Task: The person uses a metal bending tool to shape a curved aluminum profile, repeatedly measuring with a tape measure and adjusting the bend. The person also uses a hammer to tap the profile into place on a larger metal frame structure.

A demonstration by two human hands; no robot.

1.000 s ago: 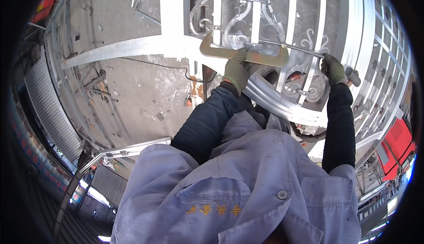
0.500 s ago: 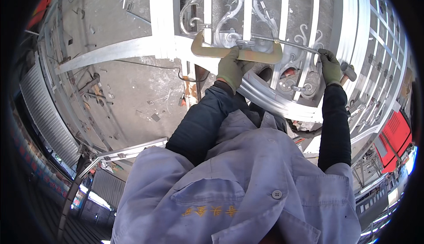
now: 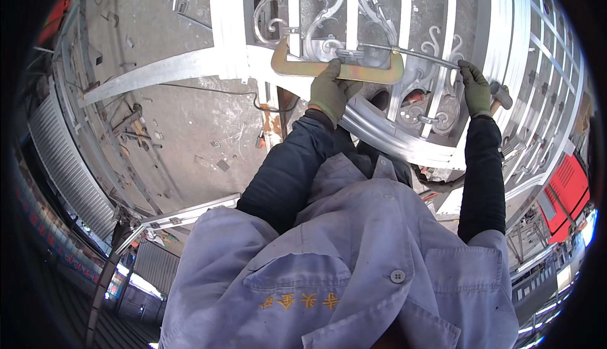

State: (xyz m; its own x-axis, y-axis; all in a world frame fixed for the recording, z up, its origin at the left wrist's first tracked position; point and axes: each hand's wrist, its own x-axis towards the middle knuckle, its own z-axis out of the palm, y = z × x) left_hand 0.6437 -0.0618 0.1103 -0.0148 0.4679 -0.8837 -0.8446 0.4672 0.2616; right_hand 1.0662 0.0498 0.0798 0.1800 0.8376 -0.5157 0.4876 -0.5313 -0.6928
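Note:
A large yellowish C-clamp (image 3: pixel 316 69) lies across the silver ornamental metalwork, its back bar toward me. My gloved left hand (image 3: pixel 330 90) is closed around the middle of that bar. From the clamp's right arm a long screw rod (image 3: pixel 425 56) runs out to the right, and its inner end reaches between the clamp's arms near a vertical bar (image 3: pixel 353 20). At the rod's outer end, my gloved right hand (image 3: pixel 474 86) has its fingers closed on the tip. Scrollwork (image 3: pixel 329 47) sits just behind the clamp, partly covered by it.
A hammer (image 3: pixel 502 97) rests right of my right hand. Curved silver rails (image 3: pixel 392 139) pass in front of me. A wide white beam (image 3: pixel 229 26) stands left of the scrollwork. A dark cable (image 3: pixel 256 100) and metal scraps (image 3: pixel 133 121) lie on the floor at left.
My right hand has shifted its grip slightly at the rod's end. The clamp and my left hand appear slightly higher and farther left, partly because the whole view has shifted.

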